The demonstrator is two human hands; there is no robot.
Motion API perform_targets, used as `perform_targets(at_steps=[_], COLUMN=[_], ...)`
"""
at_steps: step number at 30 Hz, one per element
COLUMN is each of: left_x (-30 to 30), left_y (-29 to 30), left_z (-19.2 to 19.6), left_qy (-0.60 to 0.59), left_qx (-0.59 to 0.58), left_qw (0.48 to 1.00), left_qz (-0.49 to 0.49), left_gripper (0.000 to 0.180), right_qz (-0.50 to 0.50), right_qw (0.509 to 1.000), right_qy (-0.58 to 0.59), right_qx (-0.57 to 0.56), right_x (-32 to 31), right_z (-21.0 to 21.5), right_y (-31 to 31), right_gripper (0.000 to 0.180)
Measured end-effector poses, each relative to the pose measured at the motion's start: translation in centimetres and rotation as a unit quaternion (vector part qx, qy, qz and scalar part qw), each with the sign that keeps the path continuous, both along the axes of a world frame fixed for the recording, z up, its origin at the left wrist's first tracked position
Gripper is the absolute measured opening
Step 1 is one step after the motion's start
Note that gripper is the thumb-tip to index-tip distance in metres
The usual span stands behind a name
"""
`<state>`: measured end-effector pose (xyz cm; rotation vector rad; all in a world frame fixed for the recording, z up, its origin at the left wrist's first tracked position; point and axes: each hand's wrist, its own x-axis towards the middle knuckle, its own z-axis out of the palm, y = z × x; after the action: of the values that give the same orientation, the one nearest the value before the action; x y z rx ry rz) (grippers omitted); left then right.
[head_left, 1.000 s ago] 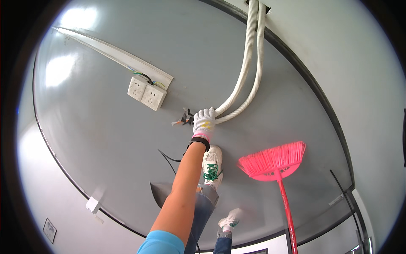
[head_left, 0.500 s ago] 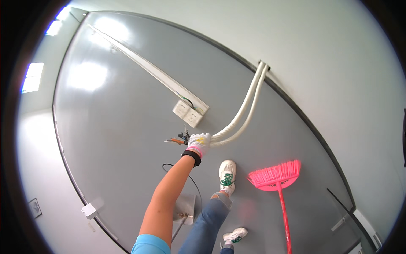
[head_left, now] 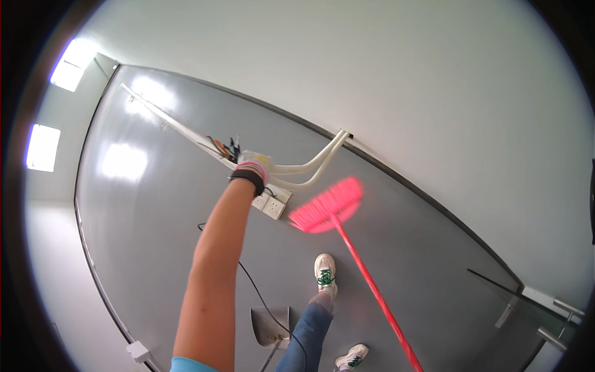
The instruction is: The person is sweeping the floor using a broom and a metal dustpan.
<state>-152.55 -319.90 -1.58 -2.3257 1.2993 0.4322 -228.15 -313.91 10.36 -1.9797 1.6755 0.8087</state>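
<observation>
My left hand (head_left: pixel 255 161), in a white glove with a black wristband, is closed at the ends of two white corrugated hoses (head_left: pixel 310 166). Several hand tools with orange and black parts (head_left: pixel 228 149) stick out from the same fist; their exact kinds are hard to make out. Just below the wrist, a pair of white power sockets (head_left: pixel 269 204) sits at the end of a white cable trunking (head_left: pixel 180 127). To the right, a pink broom (head_left: pixel 328 208) has its bristles pointing away from me. Its red handle runs out of the lower edge, and my right hand is out of view.
Near my feet lies a grey dustpan (head_left: pixel 268 328) with debris in it. A thin black cable (head_left: pixel 251 279) trails over the grey floor (head_left: pixel 403 260) past it. The hoses enter a hole at the wall's base (head_left: pixel 351 136). A white box (head_left: pixel 137 351) is at the left wall.
My left hand has moved farther away and left, lifting the hoses and tools over the trunking. The broom has moved forward and left, nearer the sockets. The view has shifted.
</observation>
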Motion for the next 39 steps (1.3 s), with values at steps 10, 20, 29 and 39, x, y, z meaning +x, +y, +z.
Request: perform_targets(at_steps=[10, 20, 29, 39], left_x=[2.5, 7.0, 12.1, -8.8], left_y=[-0.7, -1.2, 5.8, 27.3], left_z=[-0.8, -3.6, -13.5, -10.2], left_qy=[0.043, 0.003, -0.187, 0.088], left_qx=[0.012, 0.033, 0.064, 0.091], left_qw=[0.999, 0.999, 0.966, 0.991], left_qz=[-0.024, -0.029, -0.168, -0.042], left_gripper=[0.023, 0.019, 0.050, 0.053], right_qz=[-0.010, -0.174, -0.179, -0.189], right_qw=[0.996, 0.981, 0.976, 0.980], right_qy=[-0.076, -0.066, 0.097, -0.063], right_qx=[0.034, 0.047, 0.079, -0.025], right_x=[24.3, 13.7, 12.2, 8.4], right_z=[-13.2, -3.9, 7.7, -2.0], right_y=[-10.9, -0.2, 1.8, -1.2], right_gripper=[0.053, 0.050, 0.049, 0.042])
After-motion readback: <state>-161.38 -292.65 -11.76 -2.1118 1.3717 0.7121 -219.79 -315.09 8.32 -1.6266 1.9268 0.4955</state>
